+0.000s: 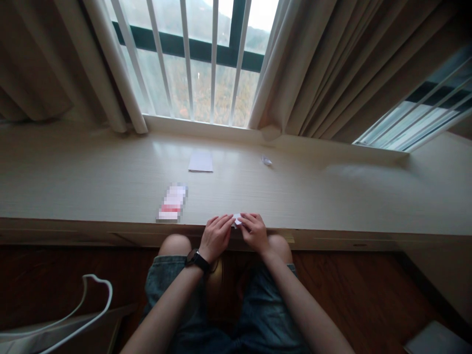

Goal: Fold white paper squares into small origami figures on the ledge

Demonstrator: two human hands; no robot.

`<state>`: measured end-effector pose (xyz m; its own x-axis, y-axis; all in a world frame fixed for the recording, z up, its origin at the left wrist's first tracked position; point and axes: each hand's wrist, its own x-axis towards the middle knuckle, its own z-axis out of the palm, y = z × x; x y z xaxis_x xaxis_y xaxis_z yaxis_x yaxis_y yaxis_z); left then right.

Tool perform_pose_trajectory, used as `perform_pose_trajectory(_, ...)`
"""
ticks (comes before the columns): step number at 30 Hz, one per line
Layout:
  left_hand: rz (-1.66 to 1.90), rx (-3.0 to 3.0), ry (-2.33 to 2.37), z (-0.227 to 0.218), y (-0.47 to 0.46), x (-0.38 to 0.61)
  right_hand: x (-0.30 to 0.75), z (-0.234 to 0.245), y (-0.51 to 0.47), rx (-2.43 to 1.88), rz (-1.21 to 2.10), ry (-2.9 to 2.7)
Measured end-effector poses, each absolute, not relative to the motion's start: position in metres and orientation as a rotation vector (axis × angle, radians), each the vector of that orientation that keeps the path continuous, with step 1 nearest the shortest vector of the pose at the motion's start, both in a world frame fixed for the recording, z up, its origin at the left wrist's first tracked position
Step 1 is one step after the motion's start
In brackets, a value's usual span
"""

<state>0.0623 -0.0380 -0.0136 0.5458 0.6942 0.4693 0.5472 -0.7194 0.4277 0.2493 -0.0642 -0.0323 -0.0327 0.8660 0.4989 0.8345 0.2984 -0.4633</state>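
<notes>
A small piece of folded white paper (237,219) is pinched between my two hands at the front edge of the pale desk (313,196). My left hand (217,237), with a black watch on its wrist, grips the paper's left side with closed fingers. From the right, my right hand (254,230) holds the other side between thumb and fingers. Part of the paper is hidden under the fingertips. Farther back lies a stack of square white paper (201,162). A small folded white paper piece (267,161) rests to the right of that stack.
Left of my hands, a blurred-out pink and white item (172,202) lies near the desk edge. Beige curtains (313,64) hang beside a barred window (199,73) behind the desk. A white curved frame (106,300) stands at the lower left, over a dark wooden floor.
</notes>
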Motion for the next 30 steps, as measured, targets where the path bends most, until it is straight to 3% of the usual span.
perform_pose_trajectory(7,0.767,2.637,0.921,-0.010,-0.007,0.072,0.262,-0.029,-0.063,-1.452,0.059,-1.976)
perform_pose_trajectory(30,0.879,2.358,0.964,-0.018,0.016,0.074,0.276,-0.035,-0.056,-1.521,0.211,-1.720)
